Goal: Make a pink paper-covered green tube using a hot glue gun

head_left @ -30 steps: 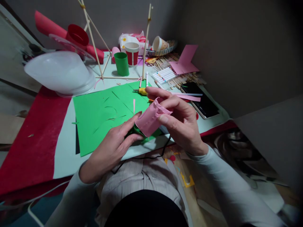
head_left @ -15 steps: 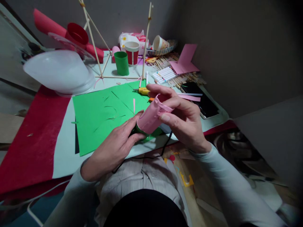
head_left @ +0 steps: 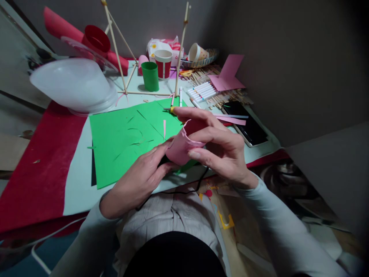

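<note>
A pink paper tube [head_left: 181, 148] is held tilted between my two hands, near the table's front edge. My left hand [head_left: 144, 165] is closed around its lower end, which the fingers partly hide; something dark shows there. With thumb and fingers, my right hand [head_left: 219, 146] pinches the folded, uneven upper rim. A green paper sheet [head_left: 115, 146] with several cut slits lies under and left of the hands. Just behind the right fingers is a yellow tool [head_left: 172, 110] with a thin metal tip, mostly hidden. A narrow pink paper strip [head_left: 164, 129] rests on the green sheet.
Behind stand a green paper tube [head_left: 150, 77], a red-and-white paper cup [head_left: 163, 63] and a wooden stick frame [head_left: 122, 73]. Stacked clear plastic lids [head_left: 69, 82] sit at left. Markers [head_left: 203, 91] and a phone [head_left: 248, 125] lie at right. A black cord [head_left: 198, 184] crosses the front edge.
The pink tube has tipped and shifted slightly left, showing less of its side. My right hand has moved a little left with its rim. Green visible at the tube's lower end is now hidden.
</note>
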Tool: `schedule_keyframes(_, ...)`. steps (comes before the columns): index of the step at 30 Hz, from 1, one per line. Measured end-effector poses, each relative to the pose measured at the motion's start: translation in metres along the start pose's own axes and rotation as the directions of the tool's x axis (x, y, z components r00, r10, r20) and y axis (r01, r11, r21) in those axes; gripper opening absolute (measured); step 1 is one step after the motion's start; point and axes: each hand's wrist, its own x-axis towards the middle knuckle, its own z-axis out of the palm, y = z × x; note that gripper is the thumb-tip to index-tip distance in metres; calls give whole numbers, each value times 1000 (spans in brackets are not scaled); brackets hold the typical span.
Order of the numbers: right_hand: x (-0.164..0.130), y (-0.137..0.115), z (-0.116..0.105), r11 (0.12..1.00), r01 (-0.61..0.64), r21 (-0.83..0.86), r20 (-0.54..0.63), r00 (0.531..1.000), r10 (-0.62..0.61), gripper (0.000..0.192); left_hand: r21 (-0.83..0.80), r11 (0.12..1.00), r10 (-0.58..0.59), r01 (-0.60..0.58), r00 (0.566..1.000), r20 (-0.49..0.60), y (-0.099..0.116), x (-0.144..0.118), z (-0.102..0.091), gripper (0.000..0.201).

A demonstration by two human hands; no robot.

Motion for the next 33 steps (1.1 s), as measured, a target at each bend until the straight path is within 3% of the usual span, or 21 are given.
schedule_keyframes(2,0,0,1,995,49,-90,28,999,-47,13,4,1000,-2,2,1000,-18,-4,0,0,51)
schedule_keyframes(7,0,-4,5,949,193,-248,134,977,-164,60,46,999,-11,17,993,-121,-13,-5,-2,38)
schedule_keyframes(9,0,-5,7,916,228,-329,218,963,-161,55,70,997,-23,35,986,-162,-15,-8,-2,36)
schedule_keyframes(12,-1,-5,9,847,266,-461,341,934,-108,42,96,994,-20,44,972,-235,-15,-14,1,49)
schedule_keyframes(14,-3,-3,11,847,267,-460,374,923,-88,47,109,992,-25,56,965,-262,-14,-17,4,58)
schedule_keyframes(16,-6,-1,14,905,212,-370,342,936,-79,58,128,991,-17,50,969,-246,-13,-18,7,58)
schedule_keyframes(18,-11,1,17,965,92,-247,223,974,-35,69,172,985,23,15,976,-217,-12,-18,11,55)
schedule_keyframes(20,-16,3,22,989,-41,-142,114,992,58,75,256,966,91,-37,976,-200,-13,-18,15,54)
schedule_keyframes(22,-21,4,29,990,-108,-91,87,990,115,78,364,927,171,-92,967,-189,-15,-19,19,52)
schedule_keyframes(26,-25,7,42,992,-58,-116,56,996,65,66,500,856,255,-131,949,-188,-20,-20,26,53)
schedule_keyframes(29,-27,9,47,992,-48,-116,37,998,52,62,510,855,228,-97,953,-200,-21,-21,28,57)
schedule_keyframes(33,-29,13,46,997,-80,-10,-29,996,79,72,438,897,156,-52,966,-204,-21,-19,29,49)
